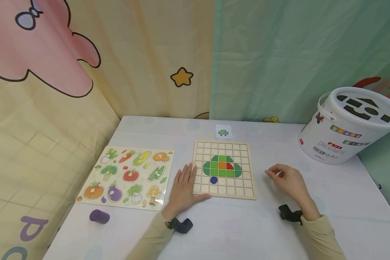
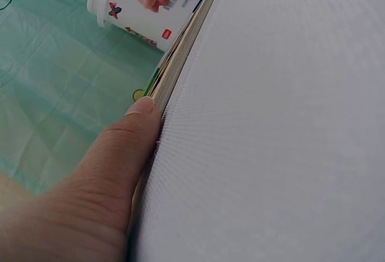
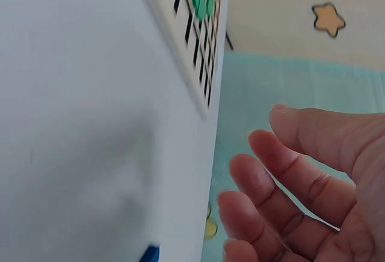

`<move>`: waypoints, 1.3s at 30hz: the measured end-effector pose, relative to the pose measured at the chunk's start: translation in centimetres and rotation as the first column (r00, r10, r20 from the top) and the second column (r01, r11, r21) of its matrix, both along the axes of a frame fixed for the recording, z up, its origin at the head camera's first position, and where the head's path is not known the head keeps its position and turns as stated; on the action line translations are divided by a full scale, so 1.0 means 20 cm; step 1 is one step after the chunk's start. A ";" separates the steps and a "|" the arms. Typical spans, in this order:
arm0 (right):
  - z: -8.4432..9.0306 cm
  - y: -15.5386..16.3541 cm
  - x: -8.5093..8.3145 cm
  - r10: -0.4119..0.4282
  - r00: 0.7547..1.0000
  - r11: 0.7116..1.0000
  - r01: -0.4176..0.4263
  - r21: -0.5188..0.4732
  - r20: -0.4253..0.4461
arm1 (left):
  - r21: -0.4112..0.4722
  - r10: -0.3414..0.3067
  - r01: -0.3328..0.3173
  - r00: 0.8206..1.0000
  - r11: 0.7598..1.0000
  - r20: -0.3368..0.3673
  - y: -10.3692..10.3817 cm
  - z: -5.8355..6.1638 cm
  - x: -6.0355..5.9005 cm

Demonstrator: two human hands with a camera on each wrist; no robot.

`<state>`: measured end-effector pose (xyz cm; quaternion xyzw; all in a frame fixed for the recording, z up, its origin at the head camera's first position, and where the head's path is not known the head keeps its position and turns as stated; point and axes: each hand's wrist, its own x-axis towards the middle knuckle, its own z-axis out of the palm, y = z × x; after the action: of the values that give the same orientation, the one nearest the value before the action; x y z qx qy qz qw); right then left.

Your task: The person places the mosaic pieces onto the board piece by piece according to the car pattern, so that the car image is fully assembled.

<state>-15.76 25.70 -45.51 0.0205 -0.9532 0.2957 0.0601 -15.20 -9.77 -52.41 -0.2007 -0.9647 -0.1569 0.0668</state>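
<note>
A wooden grid board [image 1: 247,189] lies in the middle of the white table [image 1: 234,231]. On it sits a green picture [image 1: 221,166] with an orange and a red tile, and a blue round piece [image 1: 213,180] below it. My left hand [image 1: 183,187] lies flat against the board's left edge, its thumb [image 2: 114,166] along the board's edge [image 2: 180,51]. My right hand [image 1: 284,178] hovers to the right of the board, clear of it, fingers [image 3: 289,178] loosely curled, nothing seen in them. The board [image 3: 192,39] shows beyond them.
A small pattern card [image 1: 223,132] lies behind the board. A vegetable peg puzzle [image 1: 126,177] lies to the left, with a purple cylinder [image 1: 99,216] before it. A white shape-sorter bucket [image 1: 347,126] stands at the back right. Curtains hang behind the table.
</note>
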 end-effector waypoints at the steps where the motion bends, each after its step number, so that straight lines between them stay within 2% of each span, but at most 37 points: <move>1: 0.00 0.03 0.00 -0.013 1.000 1.000 0.013 0.003 0.009 | 0.004 -0.001 0.001 1.000 1.000 -0.004 0.00 0.00 0.00; 5: 0.02 0.11 0.02 -0.041 0.996 0.999 0.041 -0.003 0.082 | 0.018 -0.005 0.005 1.000 1.000 -0.021 0.00 0.00 0.00; 9: 0.01 0.18 0.02 -0.054 0.989 0.999 0.055 -0.003 0.138 | 0.017 -0.005 0.005 1.000 1.000 -0.010 0.00 0.00 0.00; 15: -0.03 0.25 0.02 -0.043 0.989 0.999 0.040 0.027 0.141 | 0.013 -0.007 0.007 1.000 1.000 0.000 0.00 0.00 0.00; 20: -0.06 0.27 0.02 -0.018 0.984 1.000 0.014 0.021 0.180 | 0.015 -0.006 0.006 1.000 1.000 0.000 0.00 0.01 0.00; 29: -0.10 0.25 0.00 -0.017 0.991 0.998 0.009 0.056 0.134 | 0.014 -0.006 0.006 1.000 1.000 -0.012 0.00 0.01 0.01; 39: -0.09 0.26 0.03 -0.049 0.992 0.999 0.047 0.019 0.113 | 0.011 -0.005 0.005 1.000 1.000 -0.005 0.00 0.01 0.00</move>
<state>-15.18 30.82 -47.26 -0.0186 -0.9576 0.2872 0.0126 -15.11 -9.72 -52.24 -0.2033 -0.9631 -0.1619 0.0699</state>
